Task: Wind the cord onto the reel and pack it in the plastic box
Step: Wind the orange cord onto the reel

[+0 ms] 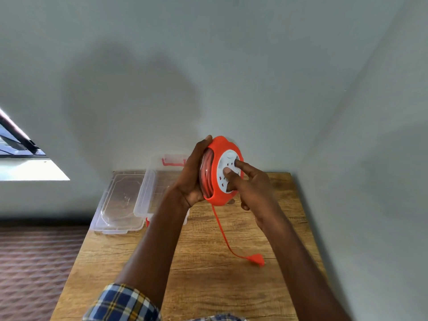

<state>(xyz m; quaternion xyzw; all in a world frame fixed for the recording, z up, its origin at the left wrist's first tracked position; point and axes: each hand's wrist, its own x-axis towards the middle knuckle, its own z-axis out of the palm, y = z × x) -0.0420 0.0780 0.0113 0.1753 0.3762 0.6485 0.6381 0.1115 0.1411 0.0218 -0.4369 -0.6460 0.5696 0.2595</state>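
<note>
Both hands are on the reel, which is held up in the air above the desk, near its far edge. The left hand is wrapped around the orange rim from the back, with the thumb over the top. The right hand has its fingers pressed on the white socket face, and they look curled a little into it, as for turning it.

Many turns of cord are already lying inside the groove of the reel. One loose length hangs down from the bottom of the reel to the desk and ends in the orange plug, which lies on the wood toward the right edge.

I judge that the winding step is in hand and almost finished. The next move calls for more turns of the white face until the plug comes up to the reel.

After that comes the plastic box. It stands open at the far left corner of the desk, and its clear lid lies just beside it.
</note>
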